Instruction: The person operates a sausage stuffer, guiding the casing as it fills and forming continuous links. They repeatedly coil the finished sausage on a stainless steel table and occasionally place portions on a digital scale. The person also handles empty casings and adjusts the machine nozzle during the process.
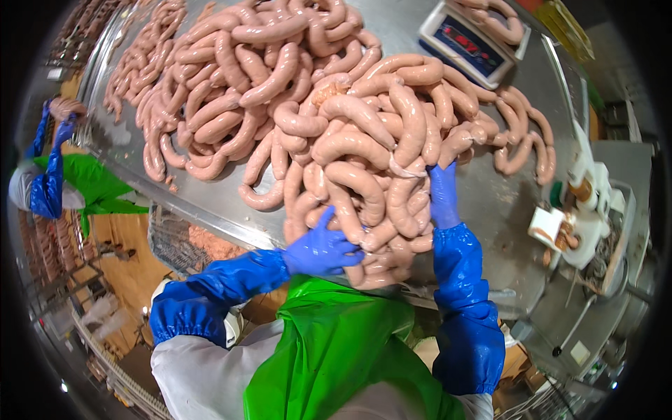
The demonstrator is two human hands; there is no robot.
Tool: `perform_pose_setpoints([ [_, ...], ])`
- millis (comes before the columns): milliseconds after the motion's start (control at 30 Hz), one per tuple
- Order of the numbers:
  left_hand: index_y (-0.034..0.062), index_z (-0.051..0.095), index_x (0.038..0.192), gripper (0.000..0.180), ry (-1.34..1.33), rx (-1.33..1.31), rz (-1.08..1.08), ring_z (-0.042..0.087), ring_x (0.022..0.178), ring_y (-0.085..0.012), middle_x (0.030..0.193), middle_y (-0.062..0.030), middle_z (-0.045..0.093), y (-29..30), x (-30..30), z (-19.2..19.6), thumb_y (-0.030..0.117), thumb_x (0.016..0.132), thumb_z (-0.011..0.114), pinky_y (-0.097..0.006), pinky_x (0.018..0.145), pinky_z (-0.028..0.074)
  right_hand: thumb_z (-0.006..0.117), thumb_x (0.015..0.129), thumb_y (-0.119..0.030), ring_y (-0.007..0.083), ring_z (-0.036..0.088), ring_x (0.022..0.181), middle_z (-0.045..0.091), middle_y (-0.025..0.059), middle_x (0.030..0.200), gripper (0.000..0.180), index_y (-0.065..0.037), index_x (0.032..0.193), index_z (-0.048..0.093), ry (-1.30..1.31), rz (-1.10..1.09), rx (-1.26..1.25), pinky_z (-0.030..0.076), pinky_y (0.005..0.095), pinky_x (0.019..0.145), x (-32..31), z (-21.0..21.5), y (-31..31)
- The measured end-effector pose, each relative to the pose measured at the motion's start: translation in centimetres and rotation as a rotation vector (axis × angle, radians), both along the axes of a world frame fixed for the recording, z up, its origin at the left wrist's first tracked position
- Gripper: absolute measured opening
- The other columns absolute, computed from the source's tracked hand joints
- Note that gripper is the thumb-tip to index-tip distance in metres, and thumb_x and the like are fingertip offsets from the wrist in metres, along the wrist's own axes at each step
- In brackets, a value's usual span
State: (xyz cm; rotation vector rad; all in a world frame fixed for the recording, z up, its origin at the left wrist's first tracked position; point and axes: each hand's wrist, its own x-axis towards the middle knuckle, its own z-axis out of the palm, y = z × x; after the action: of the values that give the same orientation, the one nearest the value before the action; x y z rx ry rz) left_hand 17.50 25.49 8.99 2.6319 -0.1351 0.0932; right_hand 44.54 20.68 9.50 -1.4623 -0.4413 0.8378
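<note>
- One head-worn fisheye view looks steeply down, close over the steel table (504, 210), facing its far edge.
- The table's near edge crosses below centre; forearms enter from the lower edge.
- Straight edges bend toward the rim.

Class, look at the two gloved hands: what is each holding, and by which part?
Left hand grips the near, lower end of the sausage heap. Right hand reaches into its right side; the exact hold cannot be told.

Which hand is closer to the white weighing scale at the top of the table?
The right hand. It reaches into the pink sausage pile, below the white weighing scale. The left hand is lower, at the pile's near edge.
</note>
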Motion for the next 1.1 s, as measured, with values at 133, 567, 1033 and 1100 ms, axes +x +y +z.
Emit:
perform_pose_setpoints([
  [133, 0.0303, 0.060, 0.111, 0.042, -0.086, 0.150, 0.056, 0.048, 0.127, -0.0277, 0.129, -0.0004, 0.055, 6.6, -5.7, -2.0, 0.040, 0.072, 0.071, -0.069, 0.107, 0.020, 0.060, 0.094, -0.034, 0.0283, 0.025, 0.138, 0.019, 0.0162, 0.153, 0.084, -0.003, 0.151, 0.008, -0.022, -0.037, -0.018, 0.026, 0.0376, 0.112, -5.2, -0.6, 4.5],
  [567, 0.0261, 0.061, 0.112, 0.036, 0.300, 0.560, 0.229, 0.048, 0.124, -0.0302, 0.125, 0.0006, 0.056, 23.7, -16.0, 0.4, 0.022, 0.076, 0.063, -0.064, 0.111, 0.021, 0.073, 0.072, -0.056, 0.0428, 0.061, 0.101, 0.053, 0.0325, 0.117, 0.125, 0.012, 0.143, -0.003, -0.202, 0.018, -0.467, 0.050, 0.0470, 0.086, -14.9, -1.6, 20.1],
  [1033, 0.0083, 0.059, 0.109, 0.028, 0.636, 0.329, 0.404, 0.058, 0.097, -0.0283, 0.104, -0.0126, 0.060, 15.0, 4.3, 6.1, 0.018, 0.083, 0.059, -0.045, 0.086, 0.045, 0.054, 0.094, -0.029, 0.0200, 0.058, 0.112, 0.062, 0.0115, 0.118, 0.043, -0.007, 0.131, 0.054, 0.571, 0.605, 0.210, 0.043, 0.0326, 0.098, -2.2, -0.8, 16.6],
  [1100, 0.0105, 0.058, 0.114, 0.037, 0.087, 0.314, 0.127, 0.057, 0.103, -0.0331, 0.115, -0.0138, 0.057, 11.2, 10.5, 3.3, 0.026, 0.081, 0.065, -0.048, 0.090, 0.044, 0.046, 0.096, -0.026, 0.0194, 0.058, 0.112, 0.063, 0.0111, 0.116, 0.042, -0.005, 0.132, 0.053, 0.307, 0.384, 0.098, 0.043, 0.0330, 0.098, 1.3, 1.1, 7.4],
])
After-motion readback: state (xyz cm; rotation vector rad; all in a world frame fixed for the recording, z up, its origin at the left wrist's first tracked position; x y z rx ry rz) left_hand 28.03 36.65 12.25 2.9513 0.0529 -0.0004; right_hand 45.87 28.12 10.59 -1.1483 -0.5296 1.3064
